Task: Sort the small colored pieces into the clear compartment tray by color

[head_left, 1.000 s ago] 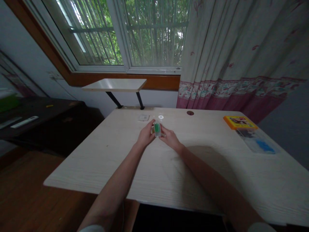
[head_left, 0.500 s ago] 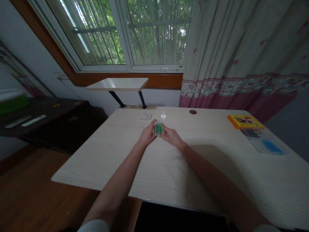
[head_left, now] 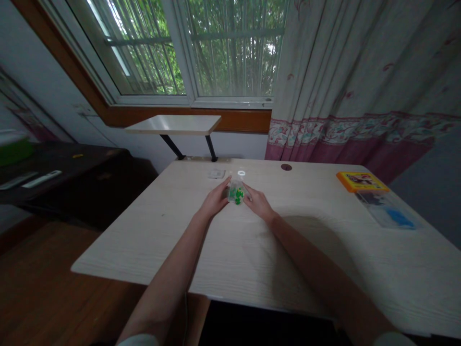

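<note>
Between my hands, over the middle of the table, is a small clear plastic box [head_left: 232, 188] with small green pieces [head_left: 238, 194]. The pieces lie at its near right side; whether some rest on the tabletop I cannot make out. My left hand [head_left: 215, 198] grips the box from the left, fingers along its side. From the right, my right hand [head_left: 258, 202] holds its other side with thumb and fingers. Just beyond the box lies a white ring [head_left: 241, 173]. A flat clear piece, like a lid [head_left: 216, 174], lies beyond my left hand.
At the table's right side are a yellow-orange box [head_left: 362, 182] and a clear case [head_left: 385, 209] with blue and dark contents. A raised shelf [head_left: 176, 124] stands at the back left. A dark table [head_left: 72, 163] is farther left; a cable hole [head_left: 286, 167] sits near the back edge.
My hands have moved slightly apart around the box. The green pieces have shifted toward its near right side and now look spread out. The view has turned a little.
</note>
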The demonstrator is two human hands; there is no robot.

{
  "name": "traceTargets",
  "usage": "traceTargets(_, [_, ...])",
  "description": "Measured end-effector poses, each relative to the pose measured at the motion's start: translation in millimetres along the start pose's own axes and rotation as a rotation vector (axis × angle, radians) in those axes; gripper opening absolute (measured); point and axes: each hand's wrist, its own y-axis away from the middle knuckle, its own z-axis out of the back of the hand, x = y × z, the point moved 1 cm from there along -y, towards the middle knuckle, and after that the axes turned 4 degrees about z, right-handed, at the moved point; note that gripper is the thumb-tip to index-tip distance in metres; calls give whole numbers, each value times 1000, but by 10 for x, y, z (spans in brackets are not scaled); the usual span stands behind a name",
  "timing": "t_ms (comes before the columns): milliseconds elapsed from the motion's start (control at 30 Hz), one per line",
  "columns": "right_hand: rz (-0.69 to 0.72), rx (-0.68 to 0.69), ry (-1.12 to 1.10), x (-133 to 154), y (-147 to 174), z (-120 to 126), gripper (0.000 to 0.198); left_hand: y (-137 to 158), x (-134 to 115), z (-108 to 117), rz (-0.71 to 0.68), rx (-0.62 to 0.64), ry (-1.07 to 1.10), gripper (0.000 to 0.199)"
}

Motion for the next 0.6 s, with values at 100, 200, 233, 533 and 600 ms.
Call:
traceTargets(100, [-8,-18,-19,5,3,13,57,5,-8,21,-26,-13,8,71])
traceTargets(200, [-19,-46,-37,10,5,30,57,11,-8,39,-30,-45,19,64])
traceTargets(233, [-28,-59,-38,12,6,37,56,13,-2,46,-20,-56,21,62])
traceTargets(533, [-142,-119,-10,-7,11,56,47,12,42,103,14,-55,-64,40])
traceTargets(600, [-140,-125,-9,-11,11,51,46,15,44,105,9,-80,-72,41])
